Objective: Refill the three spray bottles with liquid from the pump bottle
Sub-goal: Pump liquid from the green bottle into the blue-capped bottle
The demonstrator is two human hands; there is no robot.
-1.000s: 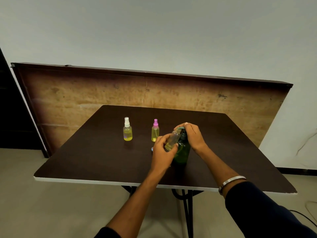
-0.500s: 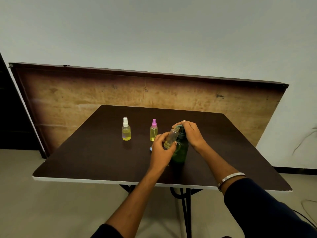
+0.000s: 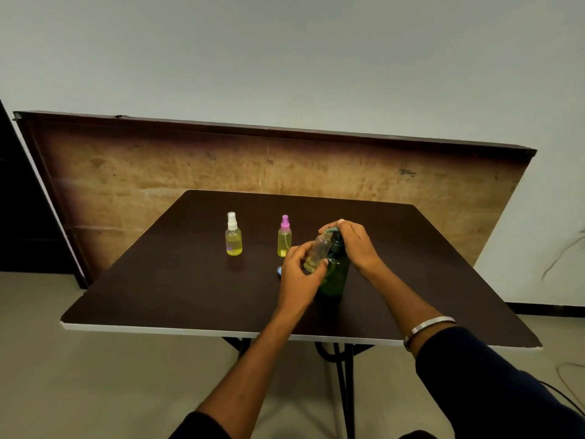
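The worktop (image 3: pixel 190 289) is carrying the green pump bottle (image 3: pixel 335 274) near centre, its head hidden under the right hand (image 3: pixel 356 245), whose grip is curling over the pump. The left hand (image 3: pixel 300 274) is gripping an uncapped spray bottle (image 3: pixel 316 253), tilted against the spout. Two capped spray bottles are standing at ten o'clock: white-capped (image 3: pixel 233 235), pink-capped (image 3: pixel 284 237). A blue item (image 3: pixel 279 270) is barely showing behind the left hand.

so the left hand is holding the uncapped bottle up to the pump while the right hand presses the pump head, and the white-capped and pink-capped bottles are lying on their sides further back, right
Not quite. In the head view the white-capped bottle and pink-capped bottle stand upright, not on their sides. The rest holds: the left hand holds the uncapped bottle at the pump bottle, right hand on top.
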